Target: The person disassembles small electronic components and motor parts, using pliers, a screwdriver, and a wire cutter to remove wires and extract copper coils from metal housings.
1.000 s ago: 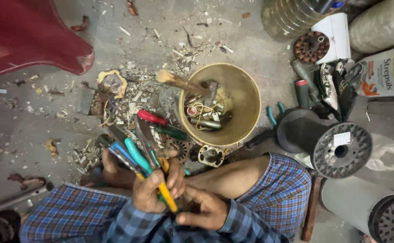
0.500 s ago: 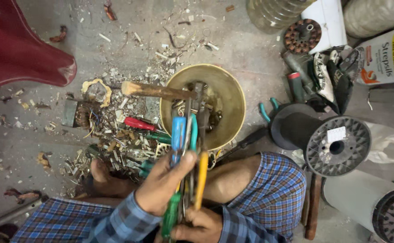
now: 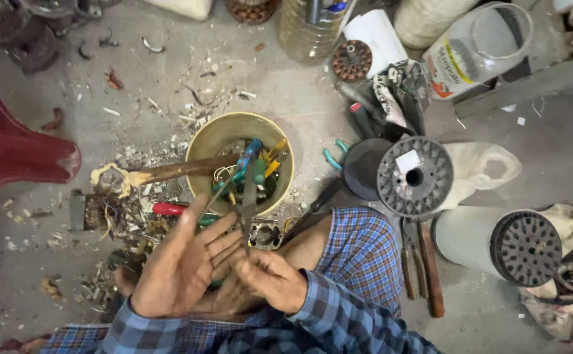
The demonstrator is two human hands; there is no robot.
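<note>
My left hand (image 3: 181, 269) is open, palm up and fingers spread, just below a yellow-brown bowl (image 3: 230, 124) on the floor. Pinched in the fingers of my right hand (image 3: 270, 282) is a thin dark metal tool (image 3: 248, 203) that reaches up into the bowl. Several hand tools with blue, green and yellow handles (image 3: 257, 162) stick out of the bowl. A wooden-handled hammer (image 3: 168, 172) lies across its left rim. A red-handled screwdriver (image 3: 168, 208) rests on the floor beside my left hand.
Scraps and wire bits litter the floor left of the bowl. A red plastic chair (image 3: 11, 151) stands at far left. Black spools (image 3: 414, 176) (image 3: 525, 248), a clear jar (image 3: 476, 46), a bottle (image 3: 309, 29) and wooden-handled tools (image 3: 424, 262) crowd the right.
The bundle of coloured-handled tools that both hands held has gone up into the bowl. My left hand has let go and opened. The view has shifted to the right.
</note>
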